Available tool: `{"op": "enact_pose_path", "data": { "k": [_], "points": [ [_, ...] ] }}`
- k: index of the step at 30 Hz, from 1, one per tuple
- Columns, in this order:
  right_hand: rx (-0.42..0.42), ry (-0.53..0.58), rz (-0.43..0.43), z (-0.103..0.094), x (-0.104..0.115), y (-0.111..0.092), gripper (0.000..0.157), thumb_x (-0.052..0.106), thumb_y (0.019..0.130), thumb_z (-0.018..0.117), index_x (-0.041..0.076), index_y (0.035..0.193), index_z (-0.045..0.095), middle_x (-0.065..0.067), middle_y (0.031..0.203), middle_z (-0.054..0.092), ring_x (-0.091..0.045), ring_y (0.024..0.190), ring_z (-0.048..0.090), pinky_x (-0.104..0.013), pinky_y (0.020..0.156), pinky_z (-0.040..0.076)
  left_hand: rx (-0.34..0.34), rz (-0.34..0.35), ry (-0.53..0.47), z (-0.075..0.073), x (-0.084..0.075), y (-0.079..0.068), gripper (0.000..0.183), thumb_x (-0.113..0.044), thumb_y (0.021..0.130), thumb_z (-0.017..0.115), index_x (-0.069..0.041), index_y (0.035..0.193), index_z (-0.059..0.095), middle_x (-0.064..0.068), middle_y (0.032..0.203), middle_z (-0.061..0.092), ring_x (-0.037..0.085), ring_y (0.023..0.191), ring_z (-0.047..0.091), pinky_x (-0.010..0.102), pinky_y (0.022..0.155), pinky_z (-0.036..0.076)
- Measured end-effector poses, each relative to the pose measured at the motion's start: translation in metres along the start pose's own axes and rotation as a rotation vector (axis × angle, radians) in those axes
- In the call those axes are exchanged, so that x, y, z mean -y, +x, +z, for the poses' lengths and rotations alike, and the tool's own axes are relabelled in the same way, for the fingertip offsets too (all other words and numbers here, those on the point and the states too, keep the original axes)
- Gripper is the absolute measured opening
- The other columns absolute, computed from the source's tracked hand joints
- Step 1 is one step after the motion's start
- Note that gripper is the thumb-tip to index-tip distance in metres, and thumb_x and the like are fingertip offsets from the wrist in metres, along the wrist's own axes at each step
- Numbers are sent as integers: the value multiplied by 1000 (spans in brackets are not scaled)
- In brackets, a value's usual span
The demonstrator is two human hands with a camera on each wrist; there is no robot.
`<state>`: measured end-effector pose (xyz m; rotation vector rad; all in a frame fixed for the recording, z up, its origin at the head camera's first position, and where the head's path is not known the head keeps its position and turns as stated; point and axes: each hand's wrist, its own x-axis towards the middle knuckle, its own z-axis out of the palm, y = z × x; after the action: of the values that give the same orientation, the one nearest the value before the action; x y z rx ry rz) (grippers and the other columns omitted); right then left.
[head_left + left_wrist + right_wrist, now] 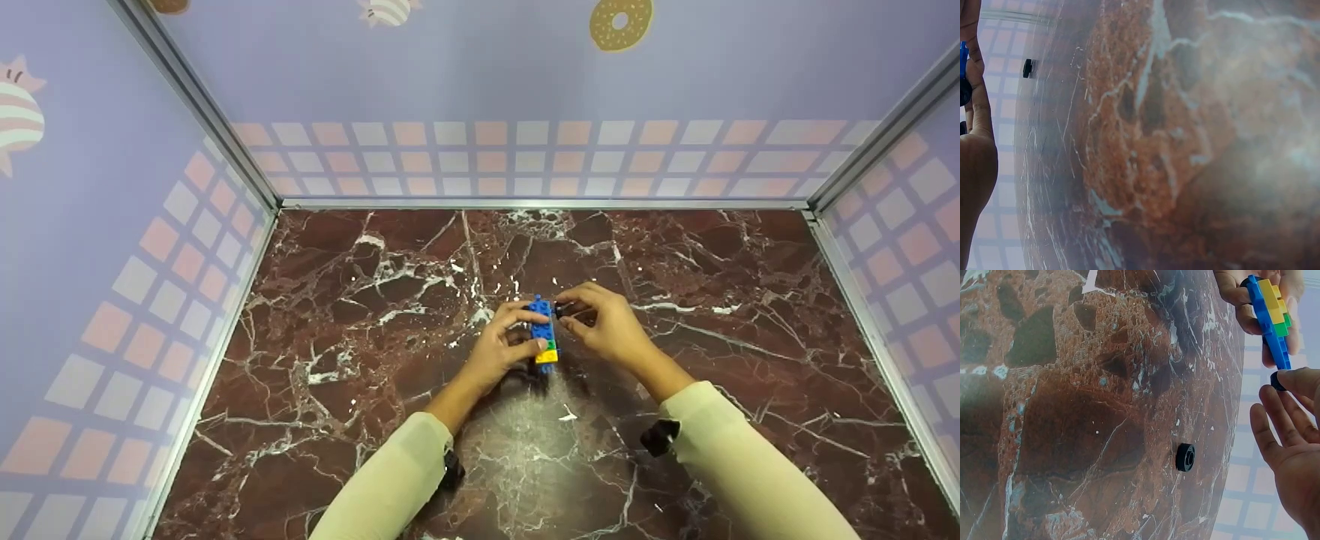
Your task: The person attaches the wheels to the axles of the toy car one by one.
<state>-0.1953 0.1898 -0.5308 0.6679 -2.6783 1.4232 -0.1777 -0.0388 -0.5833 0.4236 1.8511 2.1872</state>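
Observation:
A toy car of building bricks (541,331), with a long blue base and green and yellow bricks at its near end, is held above the table. My left hand (496,346) grips it from the left side, fingers over the blue part and thumb by the green brick. Between thumb and fingers, my right hand (613,330) pinches a small black wheel (1277,381) at the end of the blue base. Whether that wheel is seated on the car, I cannot tell. Another black wheel (964,91) shows by the left hand, partly cut off by the frame.
A loose black wheel (1185,457) stands on the dark red marbled table (360,450) below the hands. Lilac walls with a checked pattern (532,157) enclose the table at the back and both sides. White specks lie about the tabletop.

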Motion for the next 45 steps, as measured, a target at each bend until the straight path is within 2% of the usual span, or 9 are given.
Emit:
{"op": "enact_pose_path", "data": {
  "k": [6,14,19,25,32,36,45],
  "points": [
    [-2,7,5,0,-1,0,34,-9,93,81,-5,126,75,-21,121,75,-42,106,79,-62,94,68,6,19,2,1,1,0,42,0,94,78,9,133,67,21,163,40,23,113,70,28,95,67],
    [-11,-8,15,-1,-3,-2,36,-6,91,85,-4,126,76,-25,122,77,-42,104,80,-61,93,68,19,3,-13,1,2,-1,42,0,95,78,9,135,67,20,166,38,27,118,70,32,96,68],
    [-42,-2,21,-2,-1,-2,33,-5,89,88,-1,121,79,-21,118,80,-40,101,81,-57,91,70,27,18,15,1,2,0,42,0,95,77,9,135,66,22,166,40,26,117,70,33,99,68],
    [-56,-23,-20,-1,-4,-1,33,-6,87,89,-2,119,80,-16,115,80,-39,104,80,-52,93,70,42,32,11,1,3,1,42,3,94,77,11,134,65,23,165,39,24,114,71,30,97,68],
    [-56,-9,-42,-4,-3,-2,32,-6,87,89,-3,118,81,-16,113,79,-35,98,81,-46,87,72,75,22,0,4,-1,1,40,6,98,75,13,136,63,25,164,37,20,103,70,23,89,66],
    [-57,-8,-44,-5,-3,-2,32,-6,87,89,-3,117,82,-15,110,79,-33,96,81,-41,86,72,87,13,12,4,-2,1,41,7,98,75,13,136,63,25,165,37,22,104,71,24,91,67],
    [-71,-34,-60,-4,-2,0,30,-6,86,90,-2,115,84,-16,107,79,-32,94,82,-42,84,72,83,7,57,4,-3,3,40,5,99,76,12,136,63,25,165,38,27,110,70,26,95,68]
  ]
}}
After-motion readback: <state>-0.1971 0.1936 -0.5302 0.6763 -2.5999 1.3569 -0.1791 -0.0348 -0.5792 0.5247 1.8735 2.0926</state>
